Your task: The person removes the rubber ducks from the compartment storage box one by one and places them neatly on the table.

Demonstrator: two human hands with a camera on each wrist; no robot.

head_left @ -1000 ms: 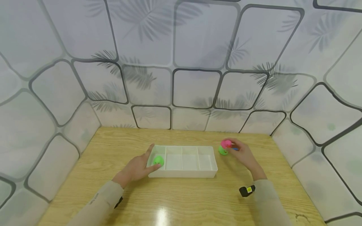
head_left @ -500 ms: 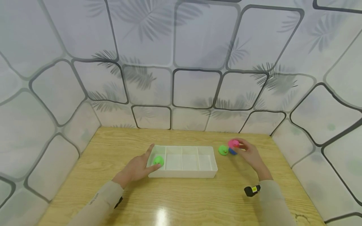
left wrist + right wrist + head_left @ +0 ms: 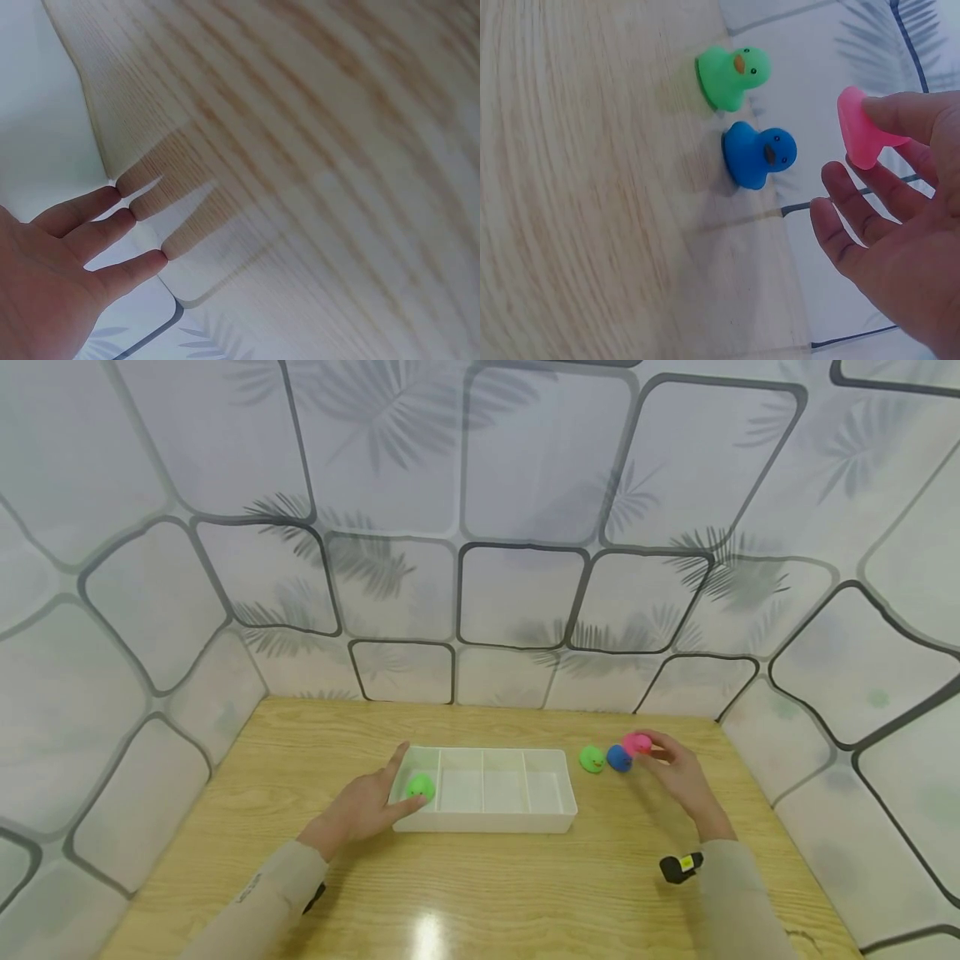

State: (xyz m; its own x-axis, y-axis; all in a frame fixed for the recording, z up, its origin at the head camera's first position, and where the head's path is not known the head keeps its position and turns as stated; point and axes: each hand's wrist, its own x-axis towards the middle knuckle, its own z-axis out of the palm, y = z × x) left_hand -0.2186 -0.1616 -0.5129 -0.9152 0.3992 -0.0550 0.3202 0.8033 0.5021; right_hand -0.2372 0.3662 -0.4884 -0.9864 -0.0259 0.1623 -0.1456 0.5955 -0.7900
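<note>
Pink duck (image 3: pixel 637 743) is pinched in the right hand (image 3: pixel 681 775), the left hand (image 3: pixel 362 806) lying spread against the tray (image 3: pixel 483 822), sleeve lettering (image 3: pixel 249 887) illegible.

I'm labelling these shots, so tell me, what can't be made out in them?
Right wrist view: part of the pink duck, covered by the right hand.
Left wrist view: the rest of the left hand, cut off by the left and bottom edges.
Head view: the lettering on the left sleeve, too small to read.
</note>
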